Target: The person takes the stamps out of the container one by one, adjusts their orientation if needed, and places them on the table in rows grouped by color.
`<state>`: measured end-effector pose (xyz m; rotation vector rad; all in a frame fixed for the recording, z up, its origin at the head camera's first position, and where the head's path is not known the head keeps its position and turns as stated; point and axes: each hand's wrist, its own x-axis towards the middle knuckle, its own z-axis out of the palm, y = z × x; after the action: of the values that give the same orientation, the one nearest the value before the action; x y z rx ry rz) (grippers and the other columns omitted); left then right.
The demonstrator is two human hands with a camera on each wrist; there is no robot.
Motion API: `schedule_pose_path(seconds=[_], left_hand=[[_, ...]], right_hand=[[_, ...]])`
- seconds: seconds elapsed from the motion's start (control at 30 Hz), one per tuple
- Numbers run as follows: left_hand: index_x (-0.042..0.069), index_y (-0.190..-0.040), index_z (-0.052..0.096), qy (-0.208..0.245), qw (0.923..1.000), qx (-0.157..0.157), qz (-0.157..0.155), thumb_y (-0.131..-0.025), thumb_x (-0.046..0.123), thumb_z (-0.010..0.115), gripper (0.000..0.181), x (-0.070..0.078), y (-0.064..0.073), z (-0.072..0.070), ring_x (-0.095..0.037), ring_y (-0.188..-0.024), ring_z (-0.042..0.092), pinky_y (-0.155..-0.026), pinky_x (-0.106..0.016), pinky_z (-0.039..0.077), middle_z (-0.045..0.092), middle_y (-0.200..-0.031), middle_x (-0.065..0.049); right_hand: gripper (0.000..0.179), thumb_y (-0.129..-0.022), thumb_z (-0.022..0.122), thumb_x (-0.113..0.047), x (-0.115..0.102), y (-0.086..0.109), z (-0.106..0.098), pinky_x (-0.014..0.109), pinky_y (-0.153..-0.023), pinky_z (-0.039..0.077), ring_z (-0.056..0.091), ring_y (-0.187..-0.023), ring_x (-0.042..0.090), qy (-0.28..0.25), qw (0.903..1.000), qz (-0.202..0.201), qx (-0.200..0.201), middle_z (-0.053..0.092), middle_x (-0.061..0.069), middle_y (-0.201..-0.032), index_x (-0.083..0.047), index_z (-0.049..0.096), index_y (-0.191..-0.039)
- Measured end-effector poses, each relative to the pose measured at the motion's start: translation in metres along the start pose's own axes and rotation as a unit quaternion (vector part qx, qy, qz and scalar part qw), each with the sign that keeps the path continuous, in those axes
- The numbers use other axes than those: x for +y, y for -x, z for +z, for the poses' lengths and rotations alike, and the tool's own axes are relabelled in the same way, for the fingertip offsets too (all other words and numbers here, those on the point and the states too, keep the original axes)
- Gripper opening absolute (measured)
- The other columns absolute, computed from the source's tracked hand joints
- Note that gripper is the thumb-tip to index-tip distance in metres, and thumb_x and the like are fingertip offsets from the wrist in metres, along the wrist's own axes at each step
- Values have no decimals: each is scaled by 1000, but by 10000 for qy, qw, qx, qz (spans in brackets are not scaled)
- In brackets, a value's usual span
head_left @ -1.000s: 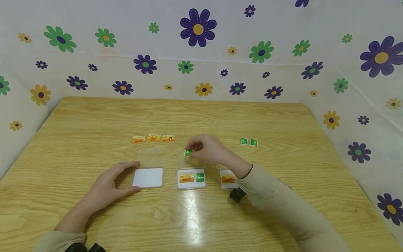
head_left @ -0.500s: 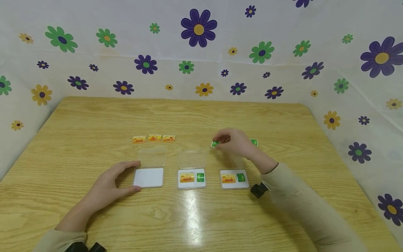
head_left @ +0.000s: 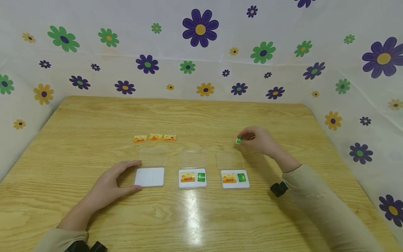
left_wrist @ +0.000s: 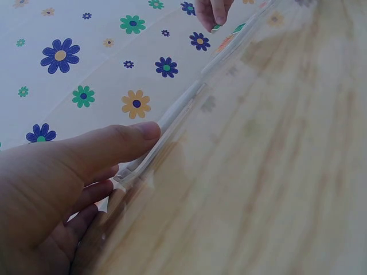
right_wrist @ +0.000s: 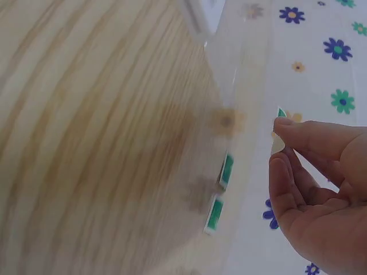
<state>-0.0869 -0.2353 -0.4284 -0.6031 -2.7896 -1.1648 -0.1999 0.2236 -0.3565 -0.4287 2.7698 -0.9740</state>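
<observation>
My right hand (head_left: pixel 259 140) pinches a small green stamp (head_left: pixel 239 140) between thumb and fingertips, above the table's right side. In the right wrist view, two more green stamps (right_wrist: pixel 215 214) lie on the tabletop; the hand covers them in the head view. With thumb and index finger, my left hand (head_left: pixel 108 187) holds the left side of a clear plastic case (head_left: pixel 149 177) with a bare white insert. The middle case (head_left: pixel 192 186) and the right case (head_left: pixel 234 185) each contain an orange stamp and a green stamp. All three clear lids stand folded back.
Three orange-yellow stamps (head_left: pixel 155 137) lie in a row behind the left case. The wooden table (head_left: pixel 201 117) meets a white cloth (head_left: pixel 151 45) printed with flowers at its back and sides.
My right hand, carrying the green stamp, has moved right from above the middle case's lid to the loose green stamps. The left hand stays at the left case.
</observation>
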Motion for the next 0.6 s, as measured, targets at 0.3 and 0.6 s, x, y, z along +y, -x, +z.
schedule_pose_path(seconds=[0.3, 0.6], left_hand=[[17, -132, 55, 29, 10000, 12, 8, -72, 34, 83, 69, 1, 0, 0, -15, -123, 46, -100, -8, 23, 57, -128, 5], [16, -133, 54, 46, 10000, -8, -46, -72, 35, 83, 70, 3, 0, -1, -17, -123, 46, -100, -8, 23, 57, -128, 5]], right_hand=[[23, -89, 66, -6, 26, 10, -19, 42, -82, 49, 58, -98, 31, 54, 9995, 297, 61, 64, 17, -107, 1, 67, -111], [22, -88, 65, -4, 38, 22, -34, 46, -83, 49, 58, -99, 34, 282, 9985, 447, 166, 64, 20, -107, 3, 66, -110]])
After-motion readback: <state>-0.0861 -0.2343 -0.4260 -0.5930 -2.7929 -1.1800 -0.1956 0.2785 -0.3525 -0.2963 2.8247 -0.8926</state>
